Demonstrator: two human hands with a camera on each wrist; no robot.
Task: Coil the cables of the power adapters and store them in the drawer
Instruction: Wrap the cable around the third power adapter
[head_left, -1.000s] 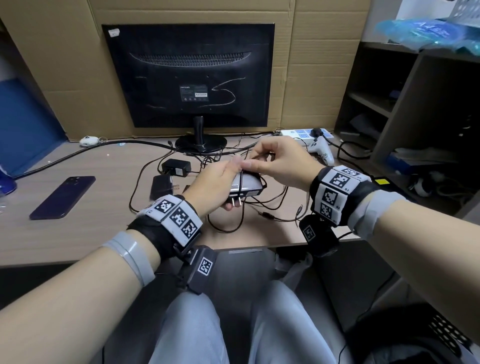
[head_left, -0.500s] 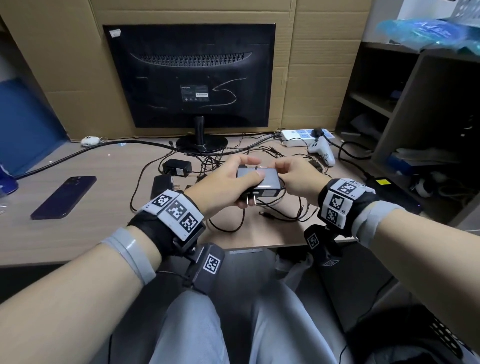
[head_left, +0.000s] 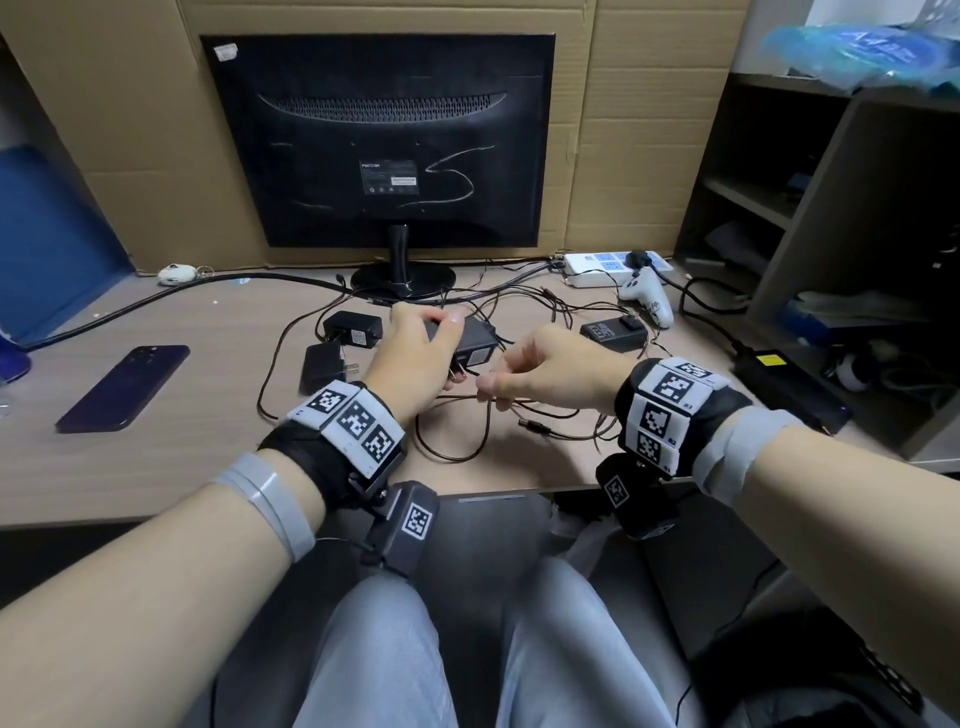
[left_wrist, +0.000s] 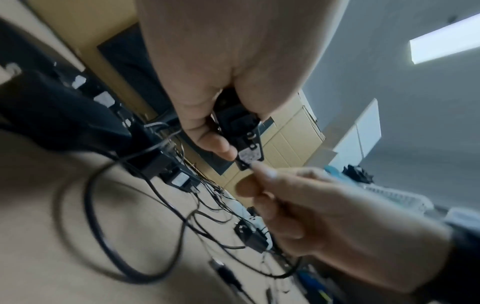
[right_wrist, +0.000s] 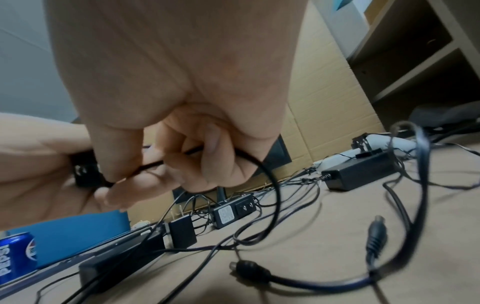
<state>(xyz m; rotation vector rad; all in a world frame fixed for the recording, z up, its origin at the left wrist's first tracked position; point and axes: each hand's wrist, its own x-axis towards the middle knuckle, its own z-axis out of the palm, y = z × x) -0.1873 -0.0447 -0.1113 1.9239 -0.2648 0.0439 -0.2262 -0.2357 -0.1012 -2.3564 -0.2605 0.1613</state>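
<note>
- An office workspace: a wooden desk (head_left: 156, 467) with a monitor (head_left: 379, 140) and a power strip (head_left: 597, 262).
- Cardboard panels (head_left: 639, 130) behind; open shelves (head_left: 753, 197) on the right.

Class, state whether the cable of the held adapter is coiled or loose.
Loose: the cable trails in open loops across the desk, pinched by the right hand.

A blue can (right_wrist: 16, 254) standing low and far left of the right hand's (right_wrist: 166, 115) curled fingers (right_wrist: 207, 156) bears the word "Pepsi" in white, turned sideways, with the round logo. The labels on the monitor (head_left: 389, 177) and on the black adapters (right_wrist: 225, 212) beyond the fingers are too small to read.
</note>
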